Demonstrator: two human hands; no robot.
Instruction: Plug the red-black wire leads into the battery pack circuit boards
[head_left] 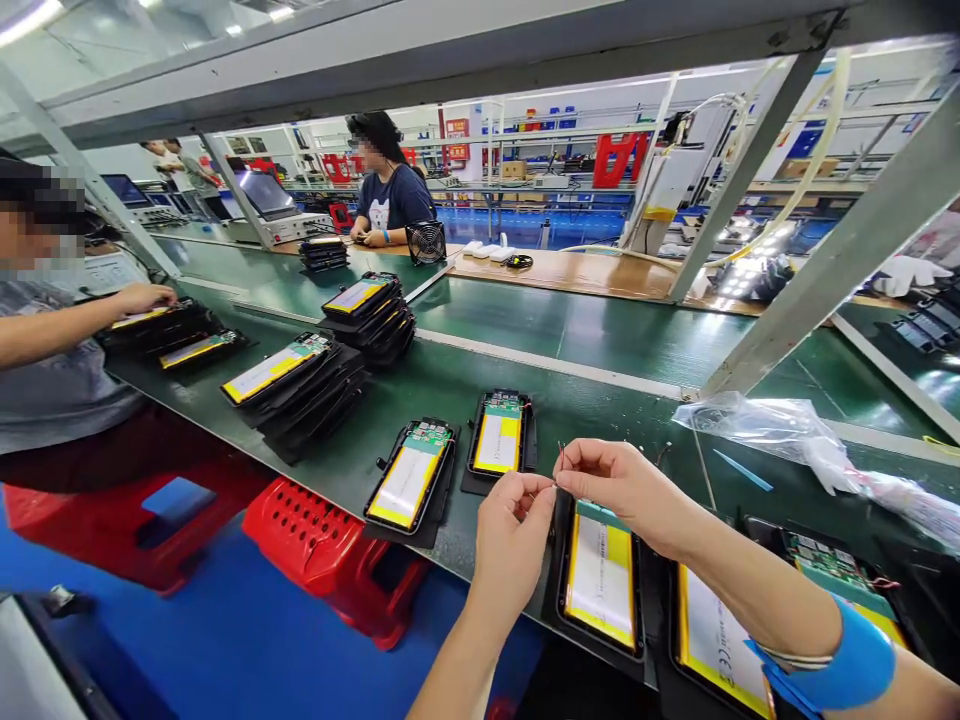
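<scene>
My left hand [510,535] and my right hand [622,490] meet above the green bench, their fingertips pinching a thin wire [559,462]. Directly below them lies a flat lithium battery pack with a yellow edge [600,580] in a black tray [564,590]. A green strip at its top end is partly hidden by my right hand. Under my right forearm, which wears a blue wrist strap [840,650], sits a second pack [720,640]. Left of my hands lie two more packs [497,442] [405,485] with green circuit boards.
Stacks of black trays [300,395] [371,320] stand along the green conveyor belt [570,350]. A co-worker's hand [142,298] rests on trays at left, and another person sits across the line. A crumpled plastic bag [772,435] lies right; red stools [300,535] stand below.
</scene>
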